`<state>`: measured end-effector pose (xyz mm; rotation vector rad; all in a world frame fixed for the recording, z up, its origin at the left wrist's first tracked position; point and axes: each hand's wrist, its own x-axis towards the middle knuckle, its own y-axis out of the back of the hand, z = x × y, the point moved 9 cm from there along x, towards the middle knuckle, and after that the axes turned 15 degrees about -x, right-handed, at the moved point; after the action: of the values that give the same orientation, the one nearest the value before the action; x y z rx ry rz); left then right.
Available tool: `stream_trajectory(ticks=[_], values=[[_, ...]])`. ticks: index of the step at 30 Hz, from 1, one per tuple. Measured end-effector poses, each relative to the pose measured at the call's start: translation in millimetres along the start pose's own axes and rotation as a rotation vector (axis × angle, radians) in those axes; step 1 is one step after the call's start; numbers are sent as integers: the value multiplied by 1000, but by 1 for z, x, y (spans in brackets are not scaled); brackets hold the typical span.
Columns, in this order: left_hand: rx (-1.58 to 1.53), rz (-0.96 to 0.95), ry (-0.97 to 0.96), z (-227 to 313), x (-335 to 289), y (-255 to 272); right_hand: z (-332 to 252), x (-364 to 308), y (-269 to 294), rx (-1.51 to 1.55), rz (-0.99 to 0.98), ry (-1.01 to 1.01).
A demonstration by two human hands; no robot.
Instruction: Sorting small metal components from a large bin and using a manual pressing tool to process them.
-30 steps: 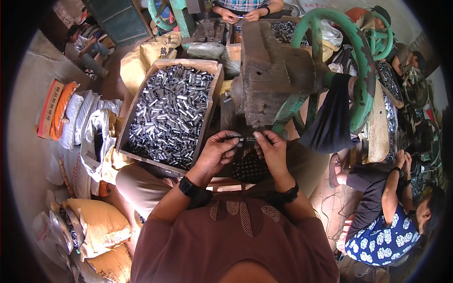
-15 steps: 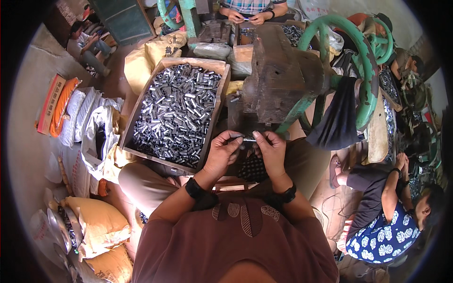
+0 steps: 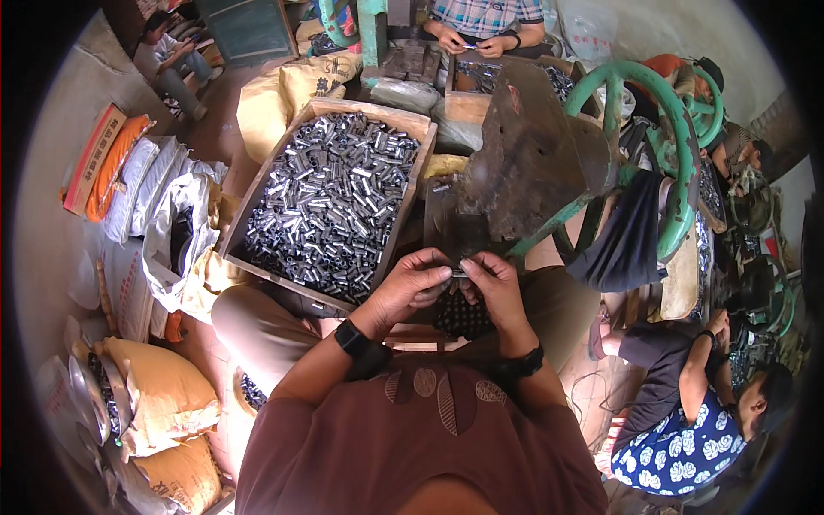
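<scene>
- Writing: the carton (image 3: 93,159), well to the left of the tray's left edge, bears dark characters on its pale side.
- The yellow sack (image 3: 339,70), just past the tray's far edge, carries dark print, and so does the tan sack (image 3: 176,476) at lower left. A pale bag (image 3: 592,39) by the back wall shows reddish characters.
- The piece (image 3: 459,274) is slim, silvery and lies roughly level; most of it is hidden by fingertips, so its full shape cannot be told.
- It is held in front of the person, to the right of the tray's near right corner and just below the press (image 3: 536,159).
- The left hand (image 3: 415,283) pinches the piece's left end between thumb and curled fingers; the right hand (image 3: 493,287) pinches its right end the same way.
- The wooden tray (image 3: 427,150) is heaped nearly edge to edge with shiny, short tubular parts (image 3: 335,202).
- Right of the tray's right edge, a dark cloth (image 3: 622,232) hangs at the press's chipped green wheel (image 3: 684,142).
- Compared with a second ago, the thumbs are closer together and less of the piece shows; tray and press appear farther right in view.
</scene>
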<state>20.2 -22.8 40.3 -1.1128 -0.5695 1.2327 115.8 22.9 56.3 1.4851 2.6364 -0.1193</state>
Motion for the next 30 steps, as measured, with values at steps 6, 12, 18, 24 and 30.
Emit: stream_trajectory(ticks=[6,12,18,24,30], values=[[127,-64,-14,-1,9,-24,-7,-4,13,6,9,-5],[-8,-84,52,-16,23,-19,-5,-4,21,45,65,-7],[58,-48,-18,-12,22,-23,4,-7,26,89,121,-13],[91,4,-160,10,10,-13,-4,-8,18,-241,143,44],[309,66,-205,13,4,2,-8,-7,-2,-527,104,101]])
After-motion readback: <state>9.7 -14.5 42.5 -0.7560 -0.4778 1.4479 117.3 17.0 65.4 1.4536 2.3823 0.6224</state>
